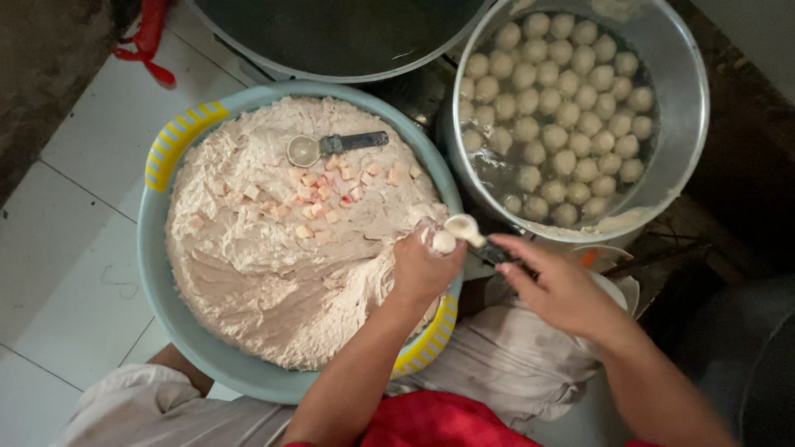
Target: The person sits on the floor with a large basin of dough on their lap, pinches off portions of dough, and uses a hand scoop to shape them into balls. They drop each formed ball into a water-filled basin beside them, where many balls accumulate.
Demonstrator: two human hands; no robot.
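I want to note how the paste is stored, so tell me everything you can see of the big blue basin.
The basin is a wide, round tub of pale blue plastic, with two yellow-and-white striped handles on opposite rims. It sits on a white tiled floor, before the person's knees. It is heaped with pale pinkish paste, topped with small pink and white cubes. A spare spoon lies on the paste. The left hand squeezes paste at its near right rim.
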